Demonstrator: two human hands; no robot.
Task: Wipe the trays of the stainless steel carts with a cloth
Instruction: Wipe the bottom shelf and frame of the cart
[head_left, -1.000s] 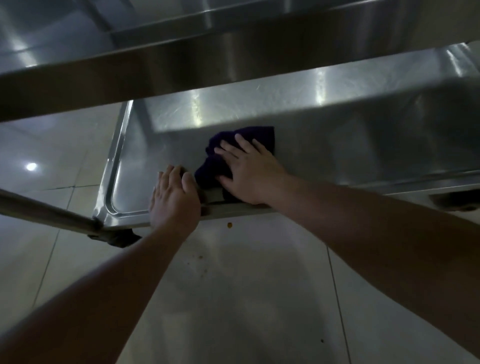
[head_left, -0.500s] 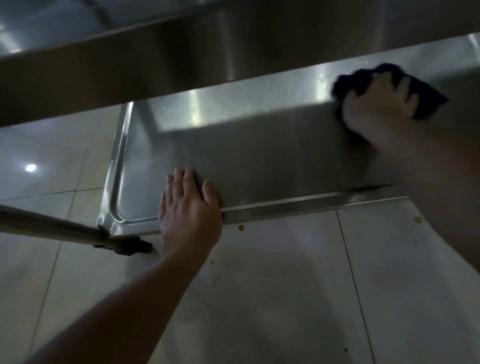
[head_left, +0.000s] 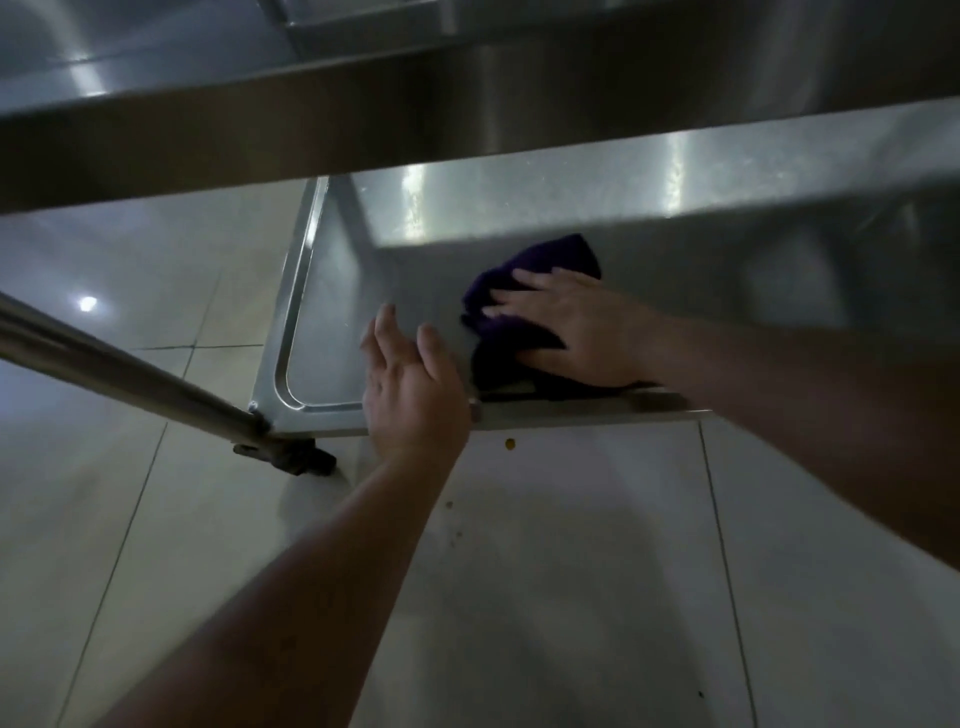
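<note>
The bottom tray (head_left: 332, 322) of a stainless steel cart lies low over the tiled floor, partly shaded by the tray above. A dark purple cloth (head_left: 545, 260) is bunched on it near the front rim. My right hand (head_left: 576, 332) presses flat on the cloth with the fingers spread. My left hand (head_left: 410, 384) is just left of the cloth over the tray's front rim, with its fingers straight and lifted slightly, holding nothing.
The upper tray's edge (head_left: 363, 124) spans the top of the view. A steel cart leg (head_left: 119, 369) slants in from the left down to a black caster (head_left: 296, 457). Crumbs (head_left: 510, 443) lie on the pale floor tiles under the rim.
My right hand has swept the cloth back from the tray's far right to near the front rim beside my left hand. My left hand has lifted its fingers off the tray.
</note>
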